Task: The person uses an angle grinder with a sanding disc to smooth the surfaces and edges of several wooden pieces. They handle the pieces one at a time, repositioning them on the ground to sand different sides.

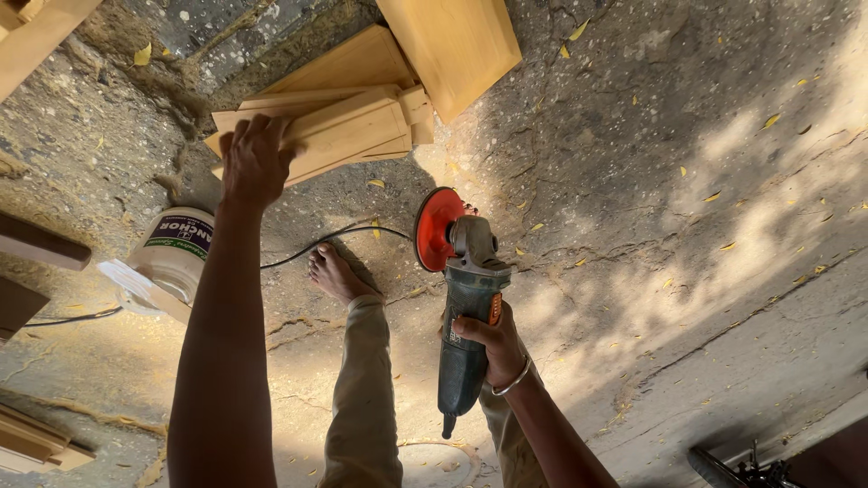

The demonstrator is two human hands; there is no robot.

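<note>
Head view, looking down at a cracked concrete floor [687, 181] scattered with small yellow leaves. The right hand [488, 342] has its grip clenched around the dark green body of an angle grinder [466, 298]; the fingers wrap the body near its orange switch, and a metal bangle [514, 380] sits on the wrist. The grinder points away from the person, so that its red disc [436, 229] lies well ahead of the grip, standing on edge above the floor, while its black cord [334, 239] runs left across the floor past a bare foot [336, 274]. The left hand [256, 163] reaches forward with the arm outstretched; its grip rests fingers-down on the near end of a stack of pale wooden pieces [344, 117] lying on the floor, and whether the fingers close around an edge cannot be told. A larger wooden board [452, 45] overlaps the far side of the stack. A white plastic jar [172, 253] with a dark label lies on its side just left of the left forearm.
</note>
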